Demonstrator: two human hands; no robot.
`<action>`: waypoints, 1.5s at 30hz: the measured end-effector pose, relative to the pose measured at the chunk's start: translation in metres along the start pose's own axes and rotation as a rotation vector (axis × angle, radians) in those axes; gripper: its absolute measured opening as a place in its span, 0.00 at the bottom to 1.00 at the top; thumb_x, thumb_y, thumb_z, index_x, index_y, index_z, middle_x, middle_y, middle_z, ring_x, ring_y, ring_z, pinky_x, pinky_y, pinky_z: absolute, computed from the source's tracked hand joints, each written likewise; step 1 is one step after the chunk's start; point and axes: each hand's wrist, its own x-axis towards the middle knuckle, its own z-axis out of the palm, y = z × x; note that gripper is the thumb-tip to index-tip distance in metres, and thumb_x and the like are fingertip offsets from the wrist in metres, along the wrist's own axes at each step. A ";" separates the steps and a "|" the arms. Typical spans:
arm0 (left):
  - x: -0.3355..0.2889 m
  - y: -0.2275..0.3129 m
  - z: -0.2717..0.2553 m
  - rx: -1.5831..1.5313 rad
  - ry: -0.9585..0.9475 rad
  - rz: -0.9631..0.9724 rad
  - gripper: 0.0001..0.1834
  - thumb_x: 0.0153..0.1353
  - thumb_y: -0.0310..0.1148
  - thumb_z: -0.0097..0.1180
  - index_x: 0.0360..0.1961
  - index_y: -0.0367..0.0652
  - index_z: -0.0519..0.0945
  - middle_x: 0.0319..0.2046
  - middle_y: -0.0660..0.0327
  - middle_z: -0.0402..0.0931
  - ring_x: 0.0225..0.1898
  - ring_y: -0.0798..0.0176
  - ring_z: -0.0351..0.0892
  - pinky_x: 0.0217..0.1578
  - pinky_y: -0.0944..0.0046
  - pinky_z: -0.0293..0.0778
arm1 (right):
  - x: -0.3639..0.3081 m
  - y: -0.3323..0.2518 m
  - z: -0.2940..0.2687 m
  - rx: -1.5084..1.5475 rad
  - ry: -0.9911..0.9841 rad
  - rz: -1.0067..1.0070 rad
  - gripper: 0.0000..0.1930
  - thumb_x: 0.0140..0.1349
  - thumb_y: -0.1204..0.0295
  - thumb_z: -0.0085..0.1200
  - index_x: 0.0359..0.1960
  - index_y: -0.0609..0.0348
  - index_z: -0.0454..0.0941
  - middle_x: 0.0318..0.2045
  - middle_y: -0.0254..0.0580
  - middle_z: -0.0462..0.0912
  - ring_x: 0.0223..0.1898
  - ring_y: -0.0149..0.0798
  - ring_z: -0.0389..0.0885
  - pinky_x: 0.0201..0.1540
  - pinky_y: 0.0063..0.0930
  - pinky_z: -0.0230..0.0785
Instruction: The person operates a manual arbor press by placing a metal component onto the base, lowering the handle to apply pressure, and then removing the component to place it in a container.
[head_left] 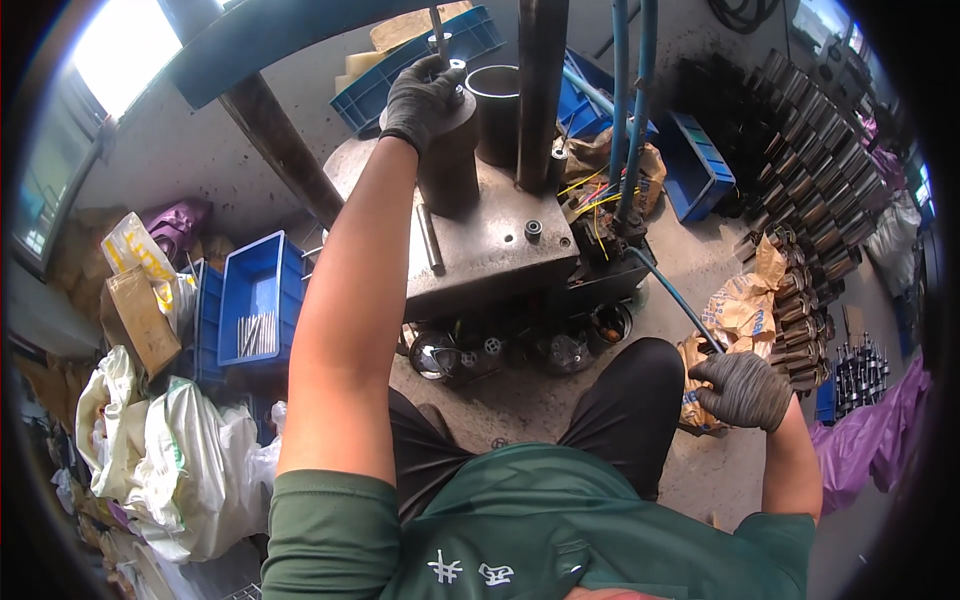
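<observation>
My left hand [422,100], in a grey work glove, reaches up over a thick steel cylinder [450,165] standing on a metal press table. Its fingers close around a small shiny metal part [457,66] at the cylinder's top; the glove hides most of it. Just above hangs a thin upright rod [436,22]. Off to the right, my gloved right hand [745,388] grips the end of a blue lever rod [672,292], which runs up to the press's side. A loose steel pin [430,238] and a small bearing-like ring [533,229] lie on the metal table [485,255].
Beside the cylinder stand a hollow steel tube [494,84] and a dark press column [536,100]. Metal pins lie in a blue bin [262,285] at left. Stacked metal cylinders [815,150] line the right side, with a torn paper sack [745,310] nearby. White sacks [180,470] lie lower left.
</observation>
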 end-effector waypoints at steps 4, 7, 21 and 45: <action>-0.002 -0.001 0.006 -0.110 -0.030 -0.029 0.16 0.66 0.30 0.69 0.53 0.37 0.84 0.31 0.65 0.83 0.26 0.74 0.77 0.28 0.72 0.77 | -0.007 0.000 0.029 -0.083 0.033 0.058 0.15 0.59 0.62 0.58 0.41 0.60 0.85 0.34 0.53 0.87 0.35 0.56 0.86 0.42 0.49 0.78; -0.005 0.003 0.004 -0.119 -0.035 -0.034 0.14 0.66 0.29 0.68 0.51 0.37 0.85 0.31 0.65 0.83 0.26 0.74 0.77 0.29 0.72 0.77 | 0.001 -0.008 0.013 -0.006 0.096 0.102 0.15 0.60 0.62 0.59 0.42 0.59 0.85 0.35 0.54 0.87 0.35 0.56 0.86 0.41 0.48 0.79; -0.002 0.002 0.001 -0.180 -0.056 -0.061 0.12 0.66 0.27 0.68 0.48 0.36 0.85 0.28 0.66 0.81 0.26 0.74 0.77 0.27 0.71 0.76 | 0.002 -0.007 0.001 -0.036 0.207 -0.019 0.14 0.63 0.64 0.57 0.44 0.60 0.84 0.33 0.52 0.84 0.35 0.56 0.85 0.38 0.50 0.77; 0.000 -0.001 0.000 -0.209 -0.060 -0.071 0.15 0.65 0.28 0.69 0.51 0.35 0.84 0.29 0.64 0.83 0.25 0.73 0.78 0.27 0.71 0.78 | 0.003 -0.003 -0.001 -0.133 -0.054 0.049 0.14 0.64 0.66 0.55 0.47 0.57 0.86 0.32 0.53 0.86 0.35 0.56 0.86 0.41 0.50 0.78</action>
